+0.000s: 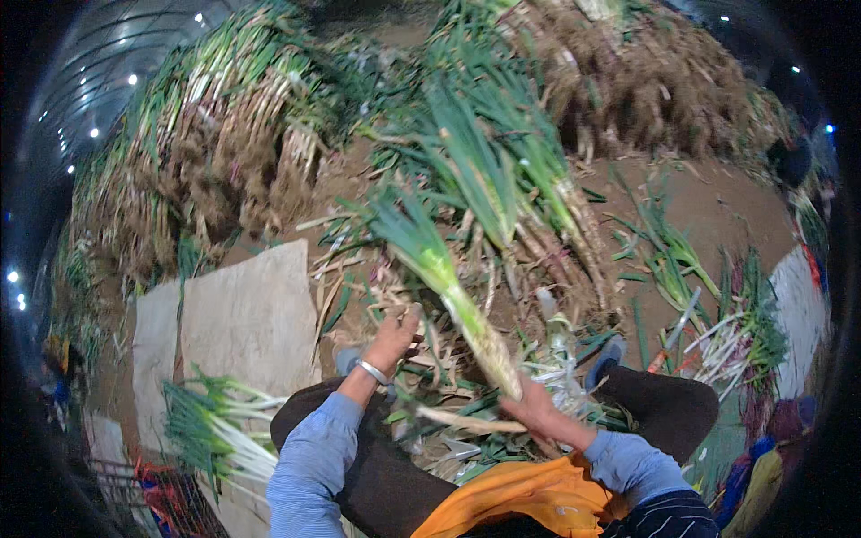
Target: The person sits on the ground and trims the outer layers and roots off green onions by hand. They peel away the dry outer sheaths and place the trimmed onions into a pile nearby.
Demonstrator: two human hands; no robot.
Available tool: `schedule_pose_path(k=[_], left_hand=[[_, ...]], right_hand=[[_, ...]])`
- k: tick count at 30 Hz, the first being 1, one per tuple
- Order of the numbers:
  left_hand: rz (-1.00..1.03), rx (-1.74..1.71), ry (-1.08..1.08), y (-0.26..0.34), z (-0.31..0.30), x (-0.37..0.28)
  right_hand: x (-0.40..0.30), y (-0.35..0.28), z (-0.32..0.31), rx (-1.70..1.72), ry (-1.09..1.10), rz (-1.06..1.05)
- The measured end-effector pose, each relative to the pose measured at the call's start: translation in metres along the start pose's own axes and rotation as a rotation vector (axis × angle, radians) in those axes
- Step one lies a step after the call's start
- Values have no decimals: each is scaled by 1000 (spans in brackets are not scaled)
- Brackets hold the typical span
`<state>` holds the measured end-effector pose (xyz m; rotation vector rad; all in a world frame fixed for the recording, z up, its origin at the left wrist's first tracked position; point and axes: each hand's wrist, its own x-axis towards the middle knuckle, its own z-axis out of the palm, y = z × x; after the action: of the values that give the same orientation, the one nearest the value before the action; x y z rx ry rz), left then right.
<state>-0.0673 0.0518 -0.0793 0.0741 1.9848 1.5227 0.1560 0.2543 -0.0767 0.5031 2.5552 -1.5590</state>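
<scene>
My right hand (538, 410) grips a large leek-like green onion (464, 309) by its pale lower end. The stalk slants up and left, with its green leaves pointing away from me. My left hand (397, 336), with a metal bangle at the wrist, is apart from the stalk, fingers partly spread and nothing visible in them. Beyond the held onion lie unpeeled green onions (572, 208) with brown outer skins. Peeled white-stemmed onions (235, 430) lie by my left knee. Stripped leaves and skins (471, 447) litter the ground between my legs.
Tall heaps of green onions with soil-covered roots stand at the back left (215, 148) and back right (639, 87). A pale sheet (249, 302) lies on the left. Loose onions (733, 336) and a blade-like tool (685, 319) with an orange-red part lie at right.
</scene>
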Motion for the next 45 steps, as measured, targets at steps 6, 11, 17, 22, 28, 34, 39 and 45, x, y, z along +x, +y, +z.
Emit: schedule_pose_path(k=[6,11,17,22,28,34,39,45], left_hand=[[-119,-784,-245,-19,38,39],[-210,-957,-76,18,58,10],[340,-763,-269,89,49,-32],[482,-462,-53,151,80,-98],[631,-393,-55,160,105,-139],[654,-522,-186,153,130,-154],[378,-357,-256,118,145,-167],[495,574,-204,-26,100,-94]], right_hand=[[-79,57,32,-163,145,-339],[-104,23,0,-241,16,-179],[-86,58,9,-360,331,-602],[-52,28,1,-55,125,-332],[-50,-18,-1,124,133,-369],[-86,-43,-24,380,111,-344],[-86,-36,-35,402,300,-350],[-68,-17,-26,338,325,-421]])
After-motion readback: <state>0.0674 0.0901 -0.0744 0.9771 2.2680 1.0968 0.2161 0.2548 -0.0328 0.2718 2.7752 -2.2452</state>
